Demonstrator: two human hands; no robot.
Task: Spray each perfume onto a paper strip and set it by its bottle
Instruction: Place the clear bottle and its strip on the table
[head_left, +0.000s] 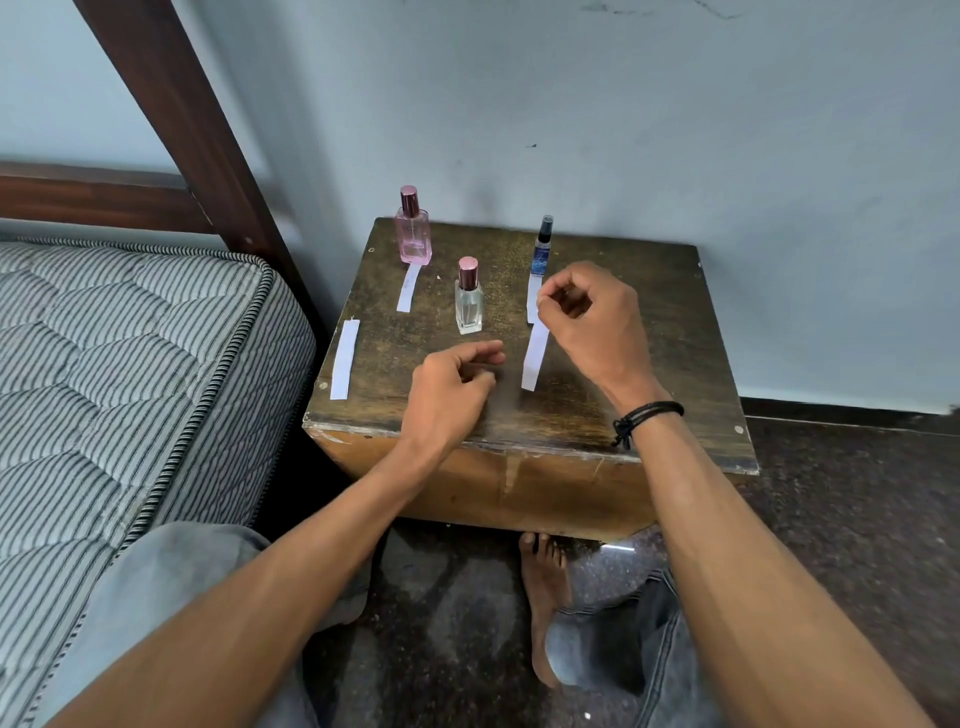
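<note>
Right hand (582, 312) is pinching a white paper strip (535, 358) w/ a tight grip; left hand (452, 384) is curling loosely, empty. I'd be laying it beside the clear glass bottle (469, 304), not touching.

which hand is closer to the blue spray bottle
Right. The right hand sits just in front of and beside the blue spray bottle, pinching a paper strip. The left hand is farther away, below the clear bottle.

Worn dark wooden table (649, 332) against pale blue-grey wall (675, 119). Striped quilted mattress (130, 374) just left of table. Dark wooden bed frame post (176, 114) slanting up behind mattress. Dark speckled floor (857, 493) below. Black baseboard (841, 408) along wall foot.
</note>
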